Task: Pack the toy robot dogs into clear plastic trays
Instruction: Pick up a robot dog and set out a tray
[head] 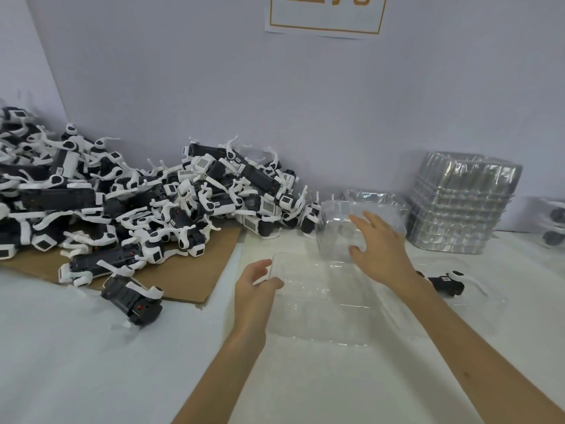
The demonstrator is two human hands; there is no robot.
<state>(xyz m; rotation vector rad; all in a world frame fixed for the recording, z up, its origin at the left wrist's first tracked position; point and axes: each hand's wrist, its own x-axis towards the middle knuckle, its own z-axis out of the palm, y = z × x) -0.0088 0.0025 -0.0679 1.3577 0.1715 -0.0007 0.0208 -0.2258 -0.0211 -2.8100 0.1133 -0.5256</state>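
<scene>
A large heap of black-and-white toy robot dogs [128, 194] lies at the left against the wall. A clear plastic tray [321, 298] lies flat on the table in front of me. My left hand [255, 289] pinches its near-left corner. My right hand [379, 249] grips a second clear tray [336, 228], which stands tilted up behind the flat one. One dog [446, 283] sits in a clear tray [489, 289] at the right, behind my right forearm. Another dog [134, 298] lies alone at the cardboard's front edge.
Brown cardboard [189, 276] lies under the heap. A tall stack of clear trays [458, 206] stands at the back right, with a lower stack [376, 197] beside it. Packed dogs [553, 221] show at the right edge. A white cloth [76, 347] covers the table.
</scene>
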